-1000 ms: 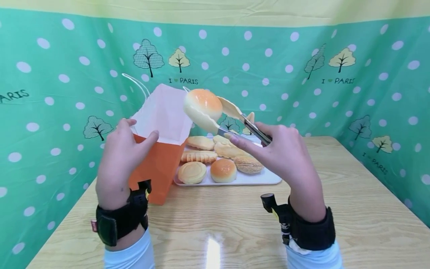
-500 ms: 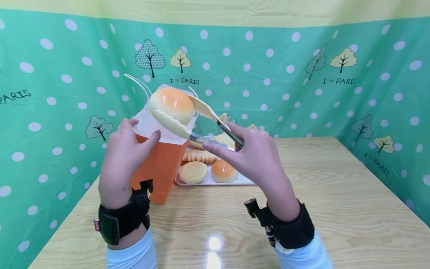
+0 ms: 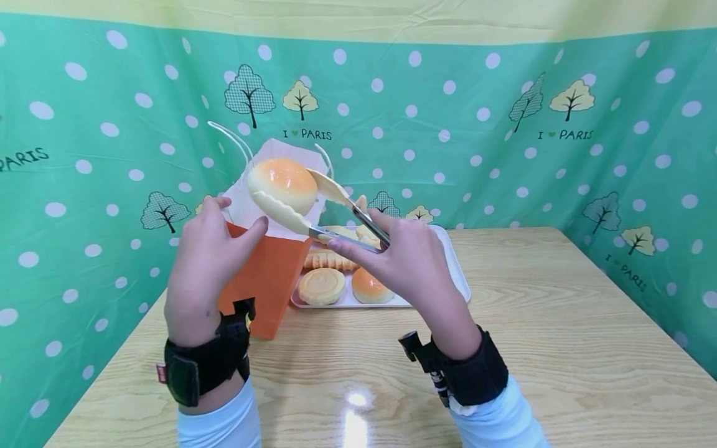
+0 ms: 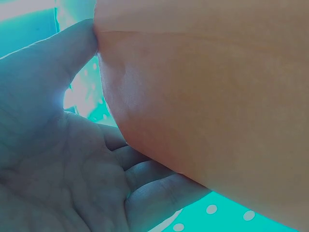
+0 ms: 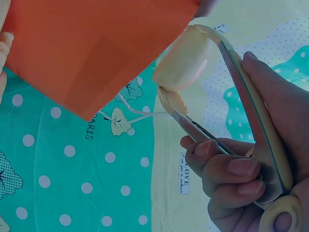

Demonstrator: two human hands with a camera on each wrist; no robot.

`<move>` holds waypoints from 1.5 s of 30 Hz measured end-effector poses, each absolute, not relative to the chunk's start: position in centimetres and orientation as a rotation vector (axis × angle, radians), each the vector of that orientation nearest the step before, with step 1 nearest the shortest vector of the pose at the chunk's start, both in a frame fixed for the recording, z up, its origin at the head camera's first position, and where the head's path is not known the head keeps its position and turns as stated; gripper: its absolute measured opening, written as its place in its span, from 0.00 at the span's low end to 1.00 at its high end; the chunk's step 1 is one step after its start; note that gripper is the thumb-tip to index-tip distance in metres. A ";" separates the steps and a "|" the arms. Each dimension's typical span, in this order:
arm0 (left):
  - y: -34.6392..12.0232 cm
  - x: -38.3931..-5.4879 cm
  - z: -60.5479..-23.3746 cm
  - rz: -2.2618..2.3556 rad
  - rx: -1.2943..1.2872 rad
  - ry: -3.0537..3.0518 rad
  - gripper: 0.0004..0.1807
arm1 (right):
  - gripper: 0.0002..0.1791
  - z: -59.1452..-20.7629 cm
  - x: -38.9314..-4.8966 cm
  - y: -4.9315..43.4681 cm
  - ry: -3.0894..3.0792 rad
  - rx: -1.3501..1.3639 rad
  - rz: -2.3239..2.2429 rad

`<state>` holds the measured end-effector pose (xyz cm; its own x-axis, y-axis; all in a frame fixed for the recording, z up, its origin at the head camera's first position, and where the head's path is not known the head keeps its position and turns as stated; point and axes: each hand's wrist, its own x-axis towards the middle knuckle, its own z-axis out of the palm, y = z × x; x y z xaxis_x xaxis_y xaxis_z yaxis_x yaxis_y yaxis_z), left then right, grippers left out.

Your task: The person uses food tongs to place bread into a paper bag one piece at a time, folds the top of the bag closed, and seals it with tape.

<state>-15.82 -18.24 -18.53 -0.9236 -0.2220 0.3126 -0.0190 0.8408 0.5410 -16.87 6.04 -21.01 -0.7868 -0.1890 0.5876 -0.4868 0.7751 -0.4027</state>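
Pale blue sleeves (image 3: 218, 417) reach in at seven and five o'clock, a black strap (image 3: 207, 361) round each wrist, over a wooden table (image 3: 358, 361). From my remote post I see the left hand (image 3: 204, 264), between eight and nine o'clock, spread thumb and fingers about the upper edge of an orange paper bag (image 3: 266, 280); fingertips are partly hidden, so I cannot tell how firmly it grips. The right hand (image 3: 414, 252), toward four o'clock, grasps tongs (image 3: 330, 188), which run from four to ten o'clock and pinch a glossy bun (image 3: 282, 183). That bun lies at ten o'clock from the right hand and half past one from the left, whose thumb tip looks nearer. I see it at the bag's mouth, against the white lining (image 3: 272, 150); whether any part sits inside the rim I cannot tell. Beyond, at three o'clock from the bag, a white tray (image 3: 456, 261) carries another bun (image 3: 370, 287) and assorted pastries (image 3: 322, 286). Farthest hangs a green dotted cloth (image 3: 392, 134).
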 end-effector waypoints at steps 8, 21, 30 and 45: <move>-18.3 -15.9 -18.5 -0.780 0.166 -2.658 0.43 | 0.29 -21.5 -17.3 5.8 -2.453 0.542 0.792; -18.3 -15.7 -18.4 -0.761 0.132 -2.663 0.42 | 0.37 -21.6 -17.4 5.3 -2.522 0.518 0.783; -18.3 -15.6 -18.3 -0.759 0.124 -2.662 0.41 | 0.45 -21.3 -17.2 5.4 -2.597 0.494 0.776; -18.3 -15.5 -18.5 -0.766 0.107 -2.662 0.41 | 0.39 -21.4 -17.0 5.6 -2.586 0.518 0.790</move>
<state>-15.51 -18.30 -18.50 -0.9297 -0.1711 0.3261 0.0284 0.8496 0.5267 -17.00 5.56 -21.42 -0.8572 -0.2319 0.4598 -0.4493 0.7731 -0.4478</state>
